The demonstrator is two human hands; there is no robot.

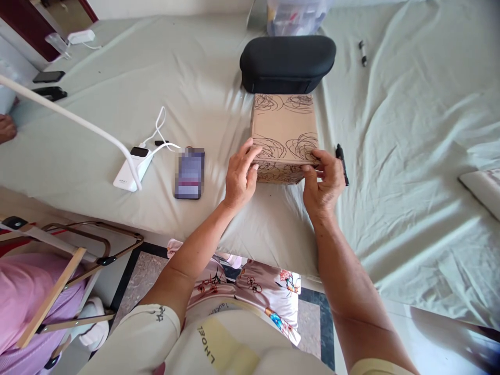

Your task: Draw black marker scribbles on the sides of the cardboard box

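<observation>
A brown cardboard box (284, 125) with scribbled black swirls on its top and front sits on the pale green cloth (219, 73). My left hand (241, 176) grips its near left corner, fingers on the top edge and thumb at the front. At the near right corner, my right hand (323, 183) pinches the edge between thumb and fingers. A black marker (342, 164) lies just right of my right hand. Directly behind the box stands a black zip case (288, 61), touching or nearly touching it. The box's underside is hidden.
To the left lie a phone (189, 174) and a white power bank (133, 169) with a white cable. A white curved rod (78, 117) crosses above. A clear plastic container (297, 15) stands behind the case. Another person's hand (7, 128) shows at far left, above a folding chair (58, 291).
</observation>
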